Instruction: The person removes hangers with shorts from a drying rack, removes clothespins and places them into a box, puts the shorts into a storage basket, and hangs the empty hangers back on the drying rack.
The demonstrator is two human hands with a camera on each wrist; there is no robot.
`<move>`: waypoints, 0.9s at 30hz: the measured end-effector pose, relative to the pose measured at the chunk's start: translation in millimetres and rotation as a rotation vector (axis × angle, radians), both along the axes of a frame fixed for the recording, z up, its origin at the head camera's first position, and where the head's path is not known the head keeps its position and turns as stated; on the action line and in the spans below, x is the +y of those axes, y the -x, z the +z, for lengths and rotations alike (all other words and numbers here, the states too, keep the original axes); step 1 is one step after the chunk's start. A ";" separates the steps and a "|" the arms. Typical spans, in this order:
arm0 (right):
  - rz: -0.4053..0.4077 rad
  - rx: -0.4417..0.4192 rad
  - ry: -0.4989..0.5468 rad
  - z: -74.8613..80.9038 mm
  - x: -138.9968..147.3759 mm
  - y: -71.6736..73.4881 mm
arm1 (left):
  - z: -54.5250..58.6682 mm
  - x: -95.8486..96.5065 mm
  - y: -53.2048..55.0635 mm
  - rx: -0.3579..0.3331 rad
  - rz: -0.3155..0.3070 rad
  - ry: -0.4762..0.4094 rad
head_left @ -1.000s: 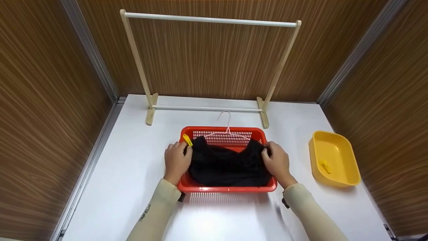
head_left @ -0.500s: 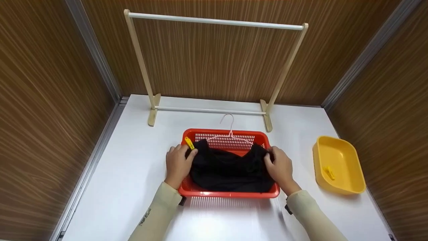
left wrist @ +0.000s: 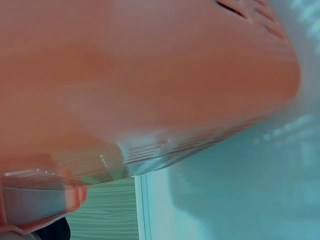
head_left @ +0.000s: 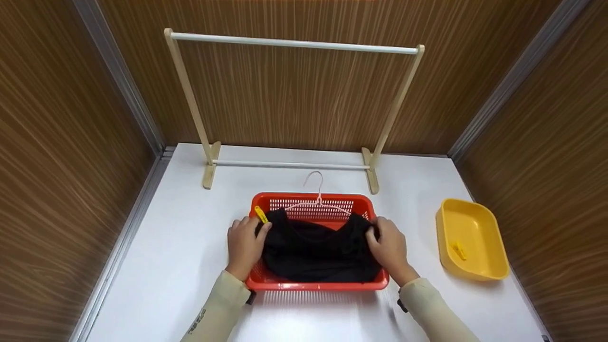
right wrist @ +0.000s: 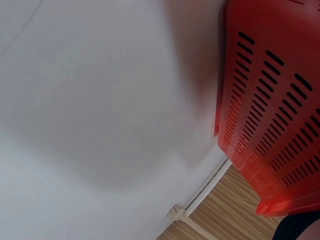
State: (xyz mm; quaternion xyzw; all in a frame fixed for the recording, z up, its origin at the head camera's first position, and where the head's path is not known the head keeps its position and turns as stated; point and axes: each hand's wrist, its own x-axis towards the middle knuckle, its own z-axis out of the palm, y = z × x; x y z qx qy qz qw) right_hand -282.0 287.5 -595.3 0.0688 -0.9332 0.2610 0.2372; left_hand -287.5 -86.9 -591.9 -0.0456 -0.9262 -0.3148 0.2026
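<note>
A black garment (head_left: 313, 259) lies in the red basket (head_left: 318, 286), spread on a pink hanger (head_left: 319, 203) whose hook sticks up past the far rim. At the garment's left shoulder my left hand (head_left: 245, 242) pinches the cloth, right beside a yellow clothespin (head_left: 261, 214). My right hand (head_left: 388, 242) grips the opposite shoulder between thumb and fingers. Both wrist views mostly show the outer walls of the basket (left wrist: 150, 95), with a bit of black cloth (right wrist: 290, 227) at the bottom edge. Cloth hides some fingertips.
Behind the basket stands a drying rack with a white top bar (head_left: 294, 43) and wooden legs. A yellow tray (head_left: 487, 228) holding a yellow clothespin (head_left: 459, 251) sits to the right on the white table (head_left: 156, 266). Wood-grain panels (head_left: 294, 104) enclose the table's back and sides.
The head view has tilted, so everything appears lower in the picture. My left thumb lies a little straighter along the cloth; both hands keep their hold on the garment.
</note>
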 end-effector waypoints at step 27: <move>-0.004 -0.046 0.029 7.0 -2.3 1.5 | 2.8 -5.2 5.4 -0.088 -0.008 0.016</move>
